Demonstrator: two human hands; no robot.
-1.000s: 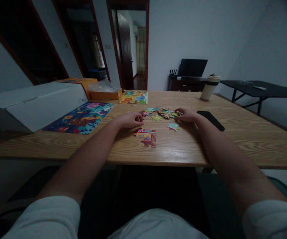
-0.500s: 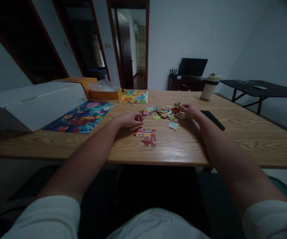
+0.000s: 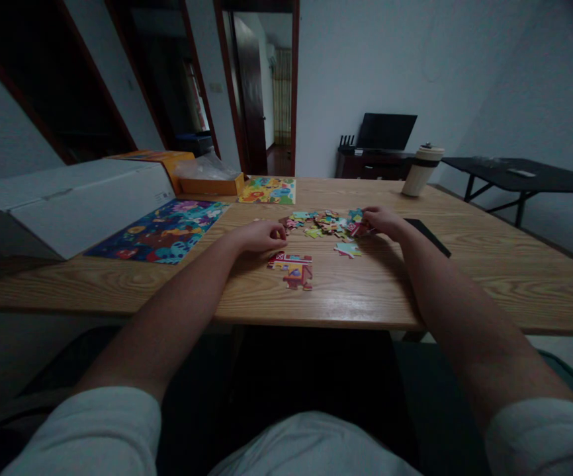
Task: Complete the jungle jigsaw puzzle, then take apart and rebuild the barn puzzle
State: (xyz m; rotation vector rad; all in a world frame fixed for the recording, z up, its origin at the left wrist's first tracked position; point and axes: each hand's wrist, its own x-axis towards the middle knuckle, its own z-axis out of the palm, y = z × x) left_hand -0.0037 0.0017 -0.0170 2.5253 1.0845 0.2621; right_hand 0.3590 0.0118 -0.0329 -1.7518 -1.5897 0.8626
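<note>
Clock directions are taken from the loose heap of multicoloured jigsaw pieces (image 3: 333, 225), spread on the wood-grained table (image 3: 376, 291). The bare left hand (image 3: 261, 236) is placed at nine o'clock, its fingers curled narrowly; the bare right hand (image 3: 384, 221) is set at three, fingertips narrowed at the heap's edge. Whether a piece is gripped by either cannot be told. A joined red-and-yellow jigsaw section (image 3: 297, 272) is seen at seven, a small pale-blue-and-green section (image 3: 347, 250) at five.

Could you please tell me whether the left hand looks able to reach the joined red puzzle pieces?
Probably yes: the joined red puzzle pieces lie close to the left hand, with nothing on top.
</note>
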